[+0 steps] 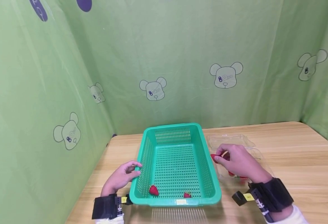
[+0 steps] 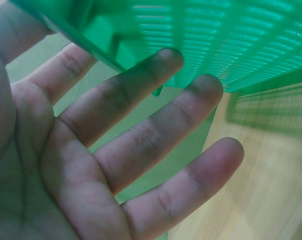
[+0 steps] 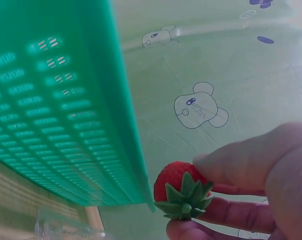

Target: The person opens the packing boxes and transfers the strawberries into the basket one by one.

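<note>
A green plastic basket point(image 1: 178, 169) stands on the table with two strawberries in its near end: one strawberry point(image 1: 154, 190) at the left, another point(image 1: 187, 195) further right. My left hand point(image 1: 121, 176) is at the basket's left rim, its fingers loosely extended along the outer wall in the left wrist view. Just outside the right wall, my right hand point(image 1: 238, 160) pinches a strawberry point(image 3: 178, 187) between thumb and fingers, green leaf cap showing. Below that hand lies an open clear plastic box point(image 1: 257, 154), where more red strawberries point(image 1: 243, 179) are partly hidden.
The clear box's lid point(image 1: 231, 140) lies folded back near the basket's far right side. The wooden table point(image 1: 301, 158) extends to the right. Green curtains point(image 1: 180, 46) with bear prints hang behind the table and along the left side.
</note>
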### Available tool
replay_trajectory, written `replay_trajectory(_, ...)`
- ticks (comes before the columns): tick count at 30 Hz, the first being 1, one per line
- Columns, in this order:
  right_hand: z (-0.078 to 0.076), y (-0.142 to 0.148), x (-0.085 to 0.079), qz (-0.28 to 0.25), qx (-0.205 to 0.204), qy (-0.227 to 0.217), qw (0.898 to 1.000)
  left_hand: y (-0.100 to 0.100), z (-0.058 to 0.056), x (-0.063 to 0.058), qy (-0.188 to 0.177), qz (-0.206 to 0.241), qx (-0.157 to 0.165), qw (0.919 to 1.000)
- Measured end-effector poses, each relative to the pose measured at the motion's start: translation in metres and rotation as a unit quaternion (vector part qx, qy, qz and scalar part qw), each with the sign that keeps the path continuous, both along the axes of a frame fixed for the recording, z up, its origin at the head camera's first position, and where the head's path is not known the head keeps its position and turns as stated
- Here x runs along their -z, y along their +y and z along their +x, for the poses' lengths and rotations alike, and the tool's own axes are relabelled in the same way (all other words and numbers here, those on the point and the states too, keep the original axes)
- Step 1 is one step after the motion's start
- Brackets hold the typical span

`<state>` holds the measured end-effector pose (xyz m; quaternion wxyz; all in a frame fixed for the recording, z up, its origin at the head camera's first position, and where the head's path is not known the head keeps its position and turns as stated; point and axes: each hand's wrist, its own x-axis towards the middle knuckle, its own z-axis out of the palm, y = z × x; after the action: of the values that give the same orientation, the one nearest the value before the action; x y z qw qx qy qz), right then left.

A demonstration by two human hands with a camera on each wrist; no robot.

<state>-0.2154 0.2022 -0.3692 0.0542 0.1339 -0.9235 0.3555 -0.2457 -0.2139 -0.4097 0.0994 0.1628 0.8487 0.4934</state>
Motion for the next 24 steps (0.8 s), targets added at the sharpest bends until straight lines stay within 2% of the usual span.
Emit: replay_trajectory(24, 0.0021, -0.0065, -0.0034, -0.021, -0.020, 0.012, 0.999, -0.0003, -0.0004, 0.0013, -0.002, 0.003, 0.002, 1.0000)
